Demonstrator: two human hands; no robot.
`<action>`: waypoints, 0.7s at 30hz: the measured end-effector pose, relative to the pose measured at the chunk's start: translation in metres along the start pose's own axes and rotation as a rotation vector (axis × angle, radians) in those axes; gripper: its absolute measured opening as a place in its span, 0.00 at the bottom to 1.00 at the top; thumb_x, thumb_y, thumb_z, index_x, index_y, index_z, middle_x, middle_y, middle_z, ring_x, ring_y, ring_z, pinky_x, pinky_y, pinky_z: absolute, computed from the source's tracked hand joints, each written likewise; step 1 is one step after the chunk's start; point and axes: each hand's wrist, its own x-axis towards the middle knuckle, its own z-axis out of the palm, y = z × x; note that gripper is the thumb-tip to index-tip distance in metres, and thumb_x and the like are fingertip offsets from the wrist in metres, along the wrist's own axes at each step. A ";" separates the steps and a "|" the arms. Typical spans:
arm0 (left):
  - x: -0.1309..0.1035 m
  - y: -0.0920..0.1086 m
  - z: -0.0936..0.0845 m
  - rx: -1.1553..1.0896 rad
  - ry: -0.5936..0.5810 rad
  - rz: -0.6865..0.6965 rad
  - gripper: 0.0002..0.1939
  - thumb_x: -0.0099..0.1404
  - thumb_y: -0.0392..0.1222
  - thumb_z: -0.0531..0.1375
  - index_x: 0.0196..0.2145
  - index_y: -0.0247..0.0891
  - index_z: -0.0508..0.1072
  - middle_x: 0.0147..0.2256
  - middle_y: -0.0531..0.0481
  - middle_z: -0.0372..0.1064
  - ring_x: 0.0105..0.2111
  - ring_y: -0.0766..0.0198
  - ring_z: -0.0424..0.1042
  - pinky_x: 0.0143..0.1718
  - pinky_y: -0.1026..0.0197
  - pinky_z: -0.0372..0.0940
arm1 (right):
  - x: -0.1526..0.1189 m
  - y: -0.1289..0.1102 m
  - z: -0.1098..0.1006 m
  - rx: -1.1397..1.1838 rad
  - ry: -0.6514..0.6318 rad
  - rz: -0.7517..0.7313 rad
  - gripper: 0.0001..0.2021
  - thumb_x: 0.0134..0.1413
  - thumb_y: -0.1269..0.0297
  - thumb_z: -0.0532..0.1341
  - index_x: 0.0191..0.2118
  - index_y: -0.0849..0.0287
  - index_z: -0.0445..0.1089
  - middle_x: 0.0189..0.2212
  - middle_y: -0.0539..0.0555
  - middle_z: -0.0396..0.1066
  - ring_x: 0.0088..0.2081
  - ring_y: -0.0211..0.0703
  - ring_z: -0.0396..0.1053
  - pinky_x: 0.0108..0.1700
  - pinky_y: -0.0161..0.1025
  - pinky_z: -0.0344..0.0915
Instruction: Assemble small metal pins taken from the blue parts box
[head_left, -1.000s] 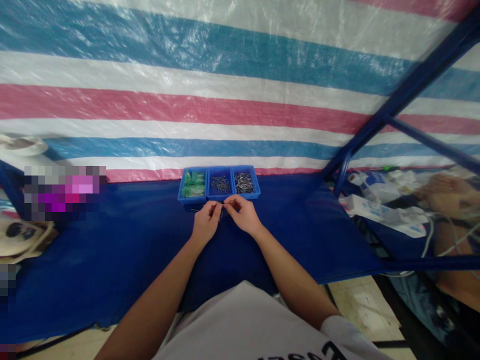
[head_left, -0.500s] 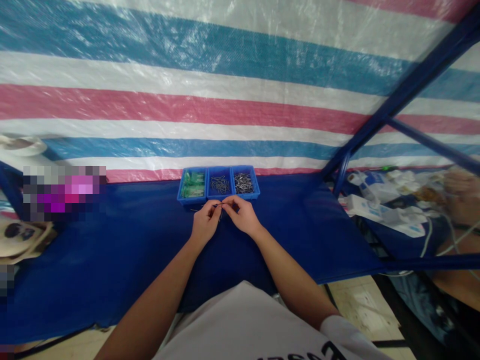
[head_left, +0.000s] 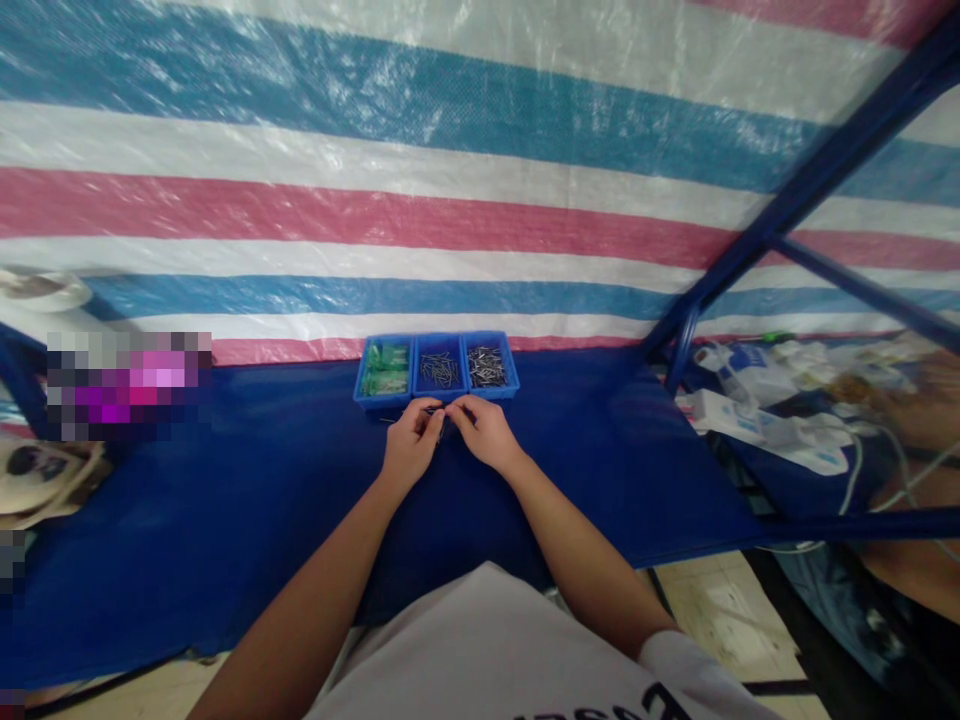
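Observation:
My left hand is closed with thumb and fingers pinched on thin dark metal pieces; one thin end sticks out to its left. My right hand is also pinched, its fingertips meeting those of the left. What lies between its fingers is too small to make out. Just beyond the hands stand three joined blue bins. Green-and-clear plastic packets fill the left bin. Thin dark metal pins lie loose in the middle bin. Shiny silver metal pieces are heaped in the right bin.
A blue-covered table lies under the hands. Behind it hangs a striped plastic sheet. A blue metal frame rises at right, with boxes and plastic bags beyond it. Part of another person shows at the far right.
My right fingertips have shifted very slightly at the pinch. Both hands otherwise stay in the same place, and the bins have not moved.

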 end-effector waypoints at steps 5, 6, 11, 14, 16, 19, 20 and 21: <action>0.000 0.000 0.000 0.017 -0.028 0.036 0.14 0.64 0.51 0.55 0.41 0.40 0.71 0.21 0.57 0.67 0.20 0.69 0.67 0.25 0.67 0.61 | 0.000 0.000 -0.001 -0.025 -0.014 0.016 0.14 0.63 0.59 0.53 0.30 0.58 0.70 0.26 0.51 0.70 0.30 0.39 0.67 0.36 0.35 0.61; 0.001 0.000 0.000 0.022 -0.028 0.039 0.14 0.64 0.51 0.54 0.41 0.40 0.71 0.20 0.57 0.67 0.20 0.69 0.67 0.25 0.67 0.61 | 0.000 0.001 -0.001 -0.029 -0.013 0.013 0.14 0.63 0.59 0.53 0.30 0.58 0.70 0.26 0.51 0.70 0.30 0.39 0.67 0.36 0.35 0.61; 0.001 0.000 -0.001 0.007 -0.016 0.016 0.15 0.66 0.53 0.51 0.36 0.40 0.70 0.19 0.57 0.64 0.19 0.69 0.65 0.24 0.66 0.60 | -0.001 0.004 0.003 0.038 0.031 -0.004 0.08 0.59 0.60 0.58 0.37 0.57 0.72 0.31 0.52 0.72 0.33 0.40 0.69 0.36 0.36 0.64; 0.001 -0.001 0.000 0.015 -0.011 0.018 0.17 0.67 0.53 0.49 0.32 0.39 0.70 0.19 0.57 0.64 0.20 0.68 0.65 0.24 0.66 0.59 | -0.001 0.004 0.004 0.071 0.055 -0.021 0.07 0.57 0.61 0.60 0.38 0.56 0.72 0.32 0.53 0.73 0.34 0.40 0.70 0.37 0.36 0.65; 0.001 -0.001 0.000 0.026 -0.011 0.019 0.17 0.67 0.53 0.49 0.31 0.39 0.70 0.18 0.57 0.64 0.20 0.68 0.65 0.24 0.66 0.59 | -0.001 0.004 0.003 0.067 0.050 -0.027 0.06 0.58 0.62 0.59 0.37 0.57 0.72 0.32 0.52 0.73 0.34 0.40 0.69 0.37 0.36 0.65; 0.001 -0.001 0.000 -0.003 -0.016 0.008 0.16 0.66 0.53 0.51 0.34 0.39 0.70 0.19 0.56 0.65 0.20 0.68 0.66 0.24 0.66 0.60 | -0.001 0.003 0.003 0.059 0.035 -0.010 0.07 0.59 0.62 0.58 0.36 0.57 0.71 0.31 0.52 0.72 0.33 0.40 0.69 0.37 0.36 0.64; 0.001 -0.001 0.000 -0.019 -0.016 0.004 0.16 0.66 0.53 0.52 0.36 0.39 0.71 0.19 0.57 0.65 0.20 0.69 0.66 0.24 0.66 0.60 | -0.001 0.003 0.002 0.051 0.032 -0.001 0.07 0.59 0.62 0.57 0.35 0.57 0.71 0.31 0.52 0.72 0.33 0.40 0.68 0.37 0.36 0.63; 0.001 -0.001 0.000 -0.032 -0.018 0.000 0.15 0.65 0.53 0.53 0.38 0.39 0.71 0.20 0.57 0.66 0.19 0.69 0.66 0.24 0.67 0.60 | -0.001 0.003 0.002 0.038 0.032 0.006 0.08 0.60 0.61 0.57 0.35 0.58 0.70 0.30 0.52 0.72 0.33 0.40 0.68 0.37 0.36 0.63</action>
